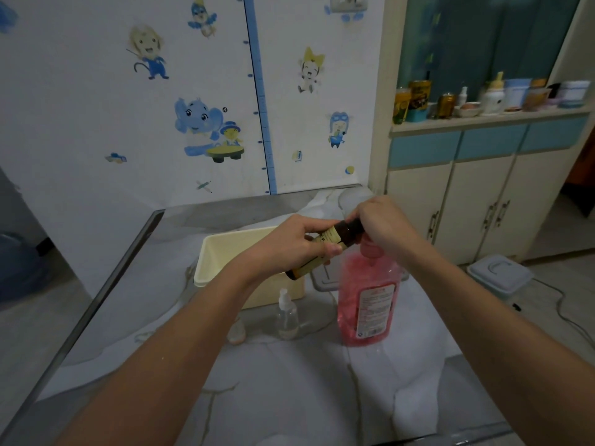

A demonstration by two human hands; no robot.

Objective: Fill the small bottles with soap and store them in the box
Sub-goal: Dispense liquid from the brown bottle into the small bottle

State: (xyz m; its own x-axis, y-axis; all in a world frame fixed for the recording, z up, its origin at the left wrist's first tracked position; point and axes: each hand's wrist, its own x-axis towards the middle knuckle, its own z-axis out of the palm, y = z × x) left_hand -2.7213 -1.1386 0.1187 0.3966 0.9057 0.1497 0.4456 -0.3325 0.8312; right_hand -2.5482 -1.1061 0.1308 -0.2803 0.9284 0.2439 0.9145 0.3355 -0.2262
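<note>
Two hands are wrapped round one small brown bottle (335, 235), which is held tilted in the air above the surface (289, 397). Its body is gripped by the left hand (299, 243) so it is held steady. Its top end is gripped by the right hand (383, 223), most likely so the cap can be turned. The big pink soap bottle (368, 304) is stood just below, ready for filling. A clear spray bottle (287, 317) is stood beside it, in front of the cream box (219, 252).

brown bottle (341, 232) top hidden by right hand (383, 225), soap label (375, 309) unreadable
</note>
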